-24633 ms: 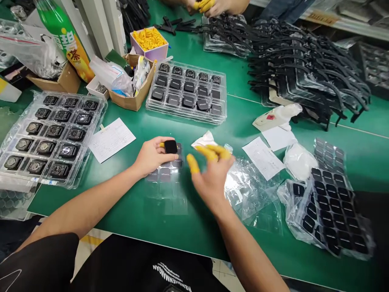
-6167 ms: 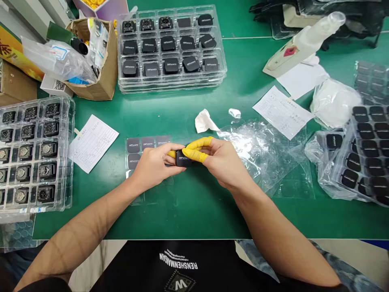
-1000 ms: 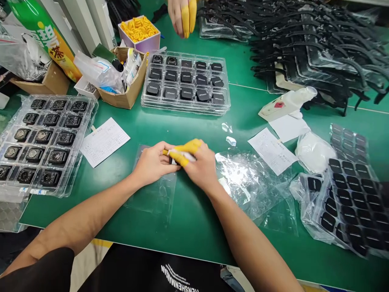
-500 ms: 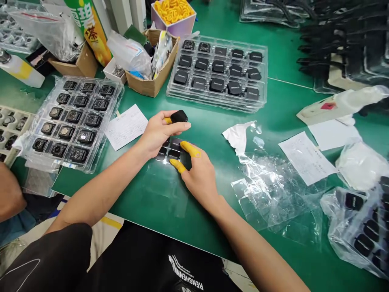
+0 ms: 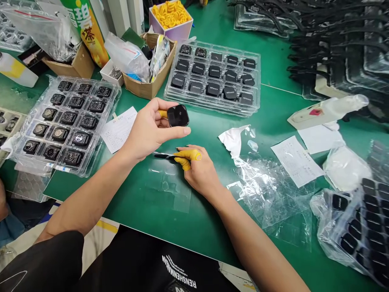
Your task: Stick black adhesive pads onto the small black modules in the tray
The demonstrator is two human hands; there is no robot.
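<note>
My left hand (image 5: 148,129) is closed on a black smartwatch case (image 5: 178,116), its glossy screen facing me, thumb along the lower side. Yellow finger cots cover a left fingertip and two fingers of my right hand (image 5: 199,168). That hand pinches a thin sheet of black stickers (image 5: 165,156), seen nearly edge-on just above the table. Below it lies a clear plastic film (image 5: 167,186) on the green table (image 5: 136,207). To the left, a clear tray (image 5: 91,158) holds several watch cases. At the back stands a stack of clear trays (image 5: 212,103) with black-covered cases.
A box of yellow finger cots (image 5: 172,30) and a cardboard box (image 5: 148,87) stand at the back. Paper slips (image 5: 296,162), crumpled clear film (image 5: 270,194), a white bottle (image 5: 328,110) and a bag of black sticker sheets (image 5: 340,227) lie right. Another person's arm shows at far left.
My left hand has risen and turned the watch case so its screen faces me. My right hand has lifted and tilted the sticker sheet from nearly flat to edge-on. The view has shifted slightly.
</note>
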